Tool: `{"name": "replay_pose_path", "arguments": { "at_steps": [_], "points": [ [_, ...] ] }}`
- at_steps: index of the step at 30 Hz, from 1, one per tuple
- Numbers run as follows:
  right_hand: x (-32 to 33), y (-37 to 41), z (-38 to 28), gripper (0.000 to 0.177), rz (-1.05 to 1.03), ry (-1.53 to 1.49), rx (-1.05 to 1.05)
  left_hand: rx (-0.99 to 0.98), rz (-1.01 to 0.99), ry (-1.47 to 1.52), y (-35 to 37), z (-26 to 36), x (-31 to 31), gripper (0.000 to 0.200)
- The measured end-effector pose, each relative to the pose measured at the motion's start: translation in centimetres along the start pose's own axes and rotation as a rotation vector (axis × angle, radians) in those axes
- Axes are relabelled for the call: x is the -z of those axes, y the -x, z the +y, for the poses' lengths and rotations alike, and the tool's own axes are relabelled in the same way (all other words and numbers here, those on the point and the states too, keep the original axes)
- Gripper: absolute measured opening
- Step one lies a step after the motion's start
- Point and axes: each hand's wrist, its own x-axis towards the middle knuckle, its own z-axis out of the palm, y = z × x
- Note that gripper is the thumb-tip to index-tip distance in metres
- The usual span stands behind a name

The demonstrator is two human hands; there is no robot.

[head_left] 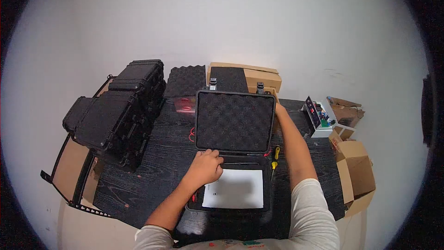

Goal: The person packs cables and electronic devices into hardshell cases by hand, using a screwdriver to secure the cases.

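A black hard case stands open in front of me, its lid raised and lined with egg-crate foam. In its base lies a white rectangular sheet or panel. My left hand is at the left of the case near the hinge, fingers curled and close together; what is under them is hidden. My right arm reaches past the lid's right side. Only a small part of my right hand shows, next to an open cardboard box behind the lid; its fingers are hidden.
Black hard cases stand on the left. Foam sheets and a long cardboard box are at the back. Yellow-handled screwdrivers lie right of the case. A white housing with electronics and an open carton are farther right.
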Motion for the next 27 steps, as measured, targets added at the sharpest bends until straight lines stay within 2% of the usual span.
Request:
{"name": "replay_pose_path", "arguments": {
  "at_steps": [5,9,12,15,18,21,24,25,27],
  "points": [
    [1.6,0.8,-0.4,0.035,-0.068,0.063,-0.043,-0.003,0.021,0.02,0.1,-0.1,-0.3,0.023],
    [2.8,1.4,0.3,0.037,-0.108,0.496,0.044,0.005,0.016,0.015,0.0,-0.1,-0.2,0.024],
    [6.1,4.4,-8.4,0.03,-0.235,0.678,-0.395,0.008,0.014,0.013,0.0,0.0,-0.3,0.025],
    [8.0,8.3,-13.0,0.028,-0.02,0.46,-0.289,0.01,0.009,0.01,0.0,0.1,-0.1,0.025],
    [8.5,11.6,-11.3,0.024,0.454,0.49,-0.079,0.009,0.018,0.012,0.1,0.0,-0.1,0.025],
    [9.3,15.2,-12.7,0.021,0.838,0.366,0.028,0.004,0.026,0.021,0.1,0.0,-0.3,0.026],
    [8.8,18.6,-14.0,0.021,0.961,-0.023,-0.207,-0.003,0.016,0.02,0.1,-0.1,-0.1,0.027],
    [7.9,19.0,-14.2,0.025,1.0,-0.19,-0.059,-0.012,0.024,0.025,0.2,-0.2,-0.2,0.027],
    [6.2,20.5,-16.8,0.026,0.98,-0.394,-0.005,-0.021,0.01,0.066,0.2,-0.2,0.1,0.028]
  ]
}}
